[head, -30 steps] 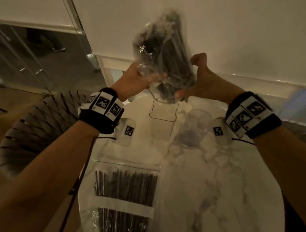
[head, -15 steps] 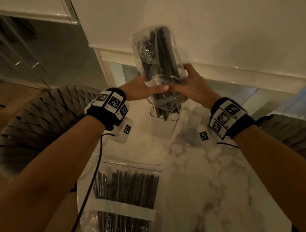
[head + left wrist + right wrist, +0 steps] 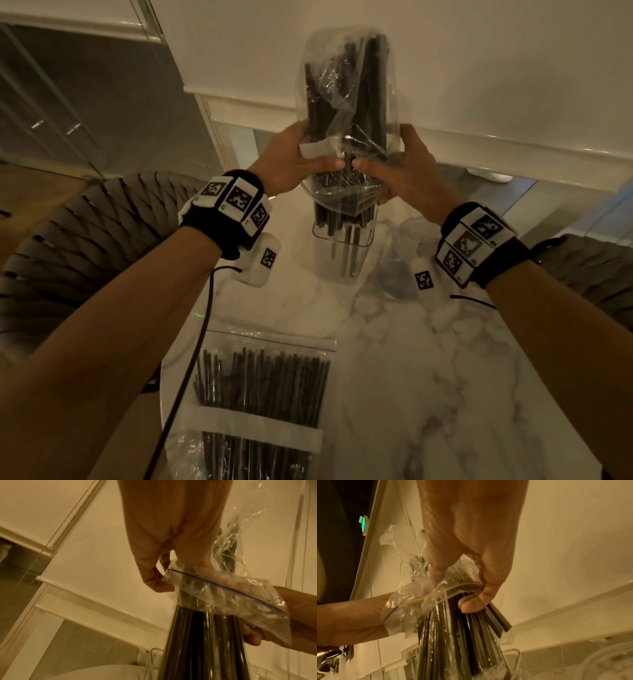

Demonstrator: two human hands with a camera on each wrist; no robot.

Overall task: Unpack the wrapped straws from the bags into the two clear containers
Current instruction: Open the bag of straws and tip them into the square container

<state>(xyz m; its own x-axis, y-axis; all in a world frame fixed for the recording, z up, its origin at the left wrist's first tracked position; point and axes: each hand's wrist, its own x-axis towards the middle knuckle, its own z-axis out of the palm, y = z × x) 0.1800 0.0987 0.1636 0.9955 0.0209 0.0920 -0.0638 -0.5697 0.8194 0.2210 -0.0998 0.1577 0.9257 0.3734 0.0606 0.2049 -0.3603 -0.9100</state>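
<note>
A clear zip bag (image 3: 346, 113) of dark wrapped straws is held upside down over a square clear container (image 3: 342, 251). My left hand (image 3: 294, 161) grips the bag's left side and my right hand (image 3: 394, 164) grips its right side near the open mouth. Dark straws (image 3: 337, 219) hang out of the mouth into the container. The left wrist view shows the zip edge (image 3: 223, 588) with straws (image 3: 202, 642) dropping below it. In the right wrist view my right hand's fingers (image 3: 471, 604) curl round the bag and straws (image 3: 453, 642). A round clear container (image 3: 400, 263) stands to the right.
A second zip bag (image 3: 260, 404) full of dark straws lies flat on the marble table (image 3: 428, 394) near its front left. Woven chairs (image 3: 78, 246) stand on both sides of the table. A white wall with a ledge (image 3: 479, 147) is behind.
The bag came down towards the square container and stands more upright. My right hand shifted from a pinch at the side to a grip near the mouth; straws now reach into the container.
</note>
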